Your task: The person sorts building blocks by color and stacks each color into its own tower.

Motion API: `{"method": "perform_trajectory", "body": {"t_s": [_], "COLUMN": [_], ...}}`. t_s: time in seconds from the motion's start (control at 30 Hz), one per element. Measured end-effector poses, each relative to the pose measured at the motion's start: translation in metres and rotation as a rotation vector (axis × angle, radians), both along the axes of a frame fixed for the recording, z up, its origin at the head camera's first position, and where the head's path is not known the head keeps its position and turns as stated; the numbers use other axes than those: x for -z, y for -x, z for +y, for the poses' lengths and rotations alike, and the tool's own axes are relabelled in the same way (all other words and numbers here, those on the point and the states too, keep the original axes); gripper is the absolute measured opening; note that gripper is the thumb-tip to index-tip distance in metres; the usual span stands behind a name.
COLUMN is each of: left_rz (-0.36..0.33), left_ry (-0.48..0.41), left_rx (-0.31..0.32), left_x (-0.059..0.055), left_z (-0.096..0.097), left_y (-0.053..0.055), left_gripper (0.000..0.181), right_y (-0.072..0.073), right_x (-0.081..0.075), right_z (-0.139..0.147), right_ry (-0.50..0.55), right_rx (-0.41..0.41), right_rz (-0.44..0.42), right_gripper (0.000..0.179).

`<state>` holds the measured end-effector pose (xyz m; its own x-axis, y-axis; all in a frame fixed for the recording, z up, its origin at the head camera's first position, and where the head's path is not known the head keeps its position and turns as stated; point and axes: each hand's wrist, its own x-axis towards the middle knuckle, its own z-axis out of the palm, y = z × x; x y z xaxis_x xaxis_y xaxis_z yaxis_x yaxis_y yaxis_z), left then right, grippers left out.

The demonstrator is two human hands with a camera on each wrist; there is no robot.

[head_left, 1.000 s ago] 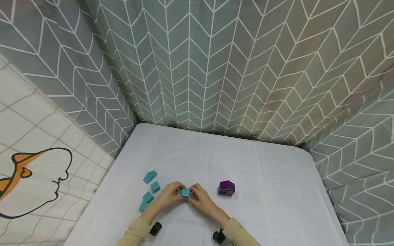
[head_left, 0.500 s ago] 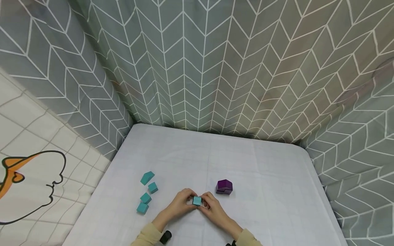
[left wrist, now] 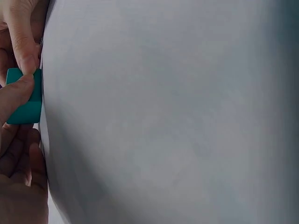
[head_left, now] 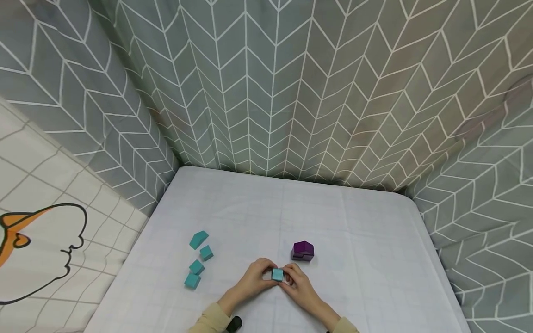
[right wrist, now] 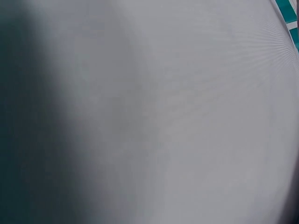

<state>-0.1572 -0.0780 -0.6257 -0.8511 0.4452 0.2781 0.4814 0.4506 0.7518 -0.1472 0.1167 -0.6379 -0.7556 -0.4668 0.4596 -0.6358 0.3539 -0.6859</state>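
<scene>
Between both hands, in the head view, is a small teal block (head_left: 277,274). My left hand (head_left: 255,279) pinches it from the left with thumb and fingers. From the right, my right hand (head_left: 300,287) holds the other side of it, the fingers curled and the thumb close to the left thumb. Up close in the left wrist view, the teal block (left wrist: 29,111) has a thumb across its front and fingertips at its upper end. The right wrist view shows mostly white cloth, with the right hand's grip outside it.
Several loose teal blocks (head_left: 196,267) lie left of the hands on the white table (head_left: 354,277). A purple block shape (head_left: 302,250), seemingly of fitted pieces, sits just behind the right hand. Patterned grey curtains (head_left: 266,92) hang behind the table.
Both hands have moved right and slightly nearer the person, carrying the teal block between them. The loose teal blocks and the purple shape keep their places, apart from a slight shift of the view.
</scene>
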Motion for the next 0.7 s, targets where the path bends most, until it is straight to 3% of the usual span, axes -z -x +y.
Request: {"method": "perform_trajectory", "body": {"t_s": [0.27, 0.43, 0.7], "left_rz": [0.077, 0.065, 0.052], "left_ry": [0.056, 0.053, 0.044], "left_rx": [-0.012, -0.027, -0.031], "left_x": [0.0036, 0.0064, 0.0087], "left_z": [0.0098, 0.0111, 0.0096], "left_y": [0.0005, 0.0010, 0.0011], "left_gripper": [0.031, 0.031, 0.031], "right_y": [-0.0033, -0.0032, -0.0002], "right_x": [-0.0001, 0.0013, 0.0044], "right_z": [0.0053, 0.0063, 0.0065], "right_ry": [0.029, 0.010, 0.030], "right_rx": [0.036, 0.046, 0.010], "right_rz": [0.003, -0.021, 0.024], "right_gripper": [0.039, 0.038, 0.037]}}
